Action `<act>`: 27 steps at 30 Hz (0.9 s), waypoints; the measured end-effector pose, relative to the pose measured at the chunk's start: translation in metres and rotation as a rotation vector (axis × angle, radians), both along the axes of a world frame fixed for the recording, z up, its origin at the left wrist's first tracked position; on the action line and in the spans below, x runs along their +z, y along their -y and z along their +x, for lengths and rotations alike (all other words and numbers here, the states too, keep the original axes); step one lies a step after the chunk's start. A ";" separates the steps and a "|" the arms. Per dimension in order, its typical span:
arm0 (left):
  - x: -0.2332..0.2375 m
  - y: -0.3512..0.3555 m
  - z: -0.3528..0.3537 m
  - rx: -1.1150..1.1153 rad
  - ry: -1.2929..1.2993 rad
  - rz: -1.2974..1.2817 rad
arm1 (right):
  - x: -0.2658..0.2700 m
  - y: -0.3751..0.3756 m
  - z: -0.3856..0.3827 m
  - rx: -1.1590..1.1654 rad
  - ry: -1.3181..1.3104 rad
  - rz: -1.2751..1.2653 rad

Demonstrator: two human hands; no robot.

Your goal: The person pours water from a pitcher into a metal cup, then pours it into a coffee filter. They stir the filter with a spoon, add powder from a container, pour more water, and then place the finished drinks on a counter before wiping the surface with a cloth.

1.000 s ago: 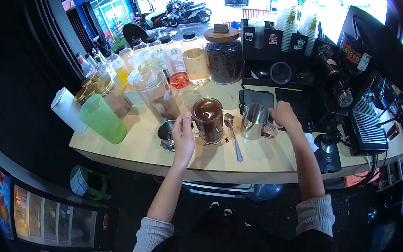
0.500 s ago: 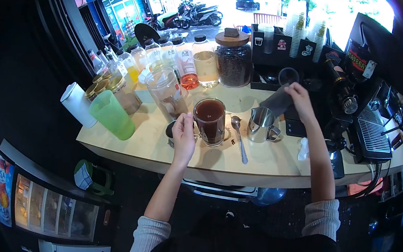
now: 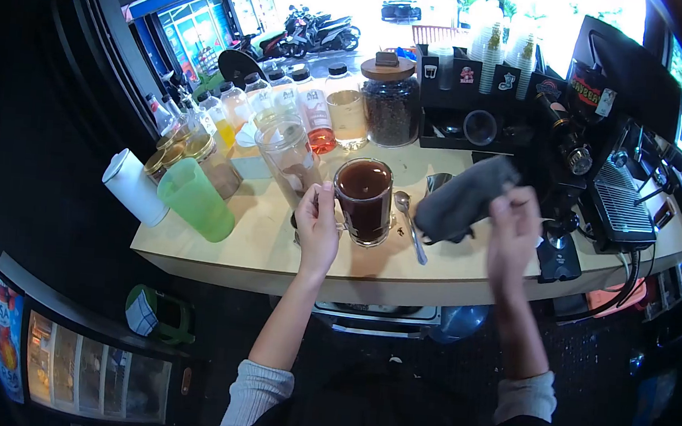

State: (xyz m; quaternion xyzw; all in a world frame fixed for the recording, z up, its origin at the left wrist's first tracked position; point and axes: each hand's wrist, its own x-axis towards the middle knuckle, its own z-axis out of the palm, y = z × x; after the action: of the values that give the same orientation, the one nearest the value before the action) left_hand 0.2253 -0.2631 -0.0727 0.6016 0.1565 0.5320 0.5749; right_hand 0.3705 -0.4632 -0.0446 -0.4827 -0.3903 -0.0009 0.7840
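Observation:
A clear glass mug [image 3: 364,207] of dark brown drink is held by my left hand [image 3: 317,226], whose fingers close round the handle on its left side. My right hand [image 3: 515,227] is blurred but grips one end of a dark grey cloth [image 3: 466,200]. That cloth hangs above the counter and hides most of the steel milk pitcher [image 3: 437,182], of which just the upper edge shows. Between mug and cloth lies a metal spoon [image 3: 411,226], its bowl pointing away from me.
A green plastic pitcher [image 3: 196,200] and a clear jug [image 3: 284,156] stand left on the wooden counter [image 3: 273,257]. Bottles and a coffee bean jar [image 3: 391,109] line the back. Cup holders [image 3: 480,78] and an espresso machine [image 3: 622,205] are at the right.
My right hand has lifted the cloth and brought it toward me, over the milk pitcher. The mug stays in my left hand, shifted slightly in view.

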 end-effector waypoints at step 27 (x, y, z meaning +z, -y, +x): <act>0.014 0.013 -0.034 -0.116 -0.042 0.047 | -0.089 -0.072 -0.112 0.516 -0.653 0.241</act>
State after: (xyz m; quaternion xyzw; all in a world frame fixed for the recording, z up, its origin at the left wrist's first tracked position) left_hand 0.1909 -0.2762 -0.0585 0.6339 0.1208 0.4887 0.5871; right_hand 0.2581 -0.3908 -0.1333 -0.2492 -0.2265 0.3023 0.8918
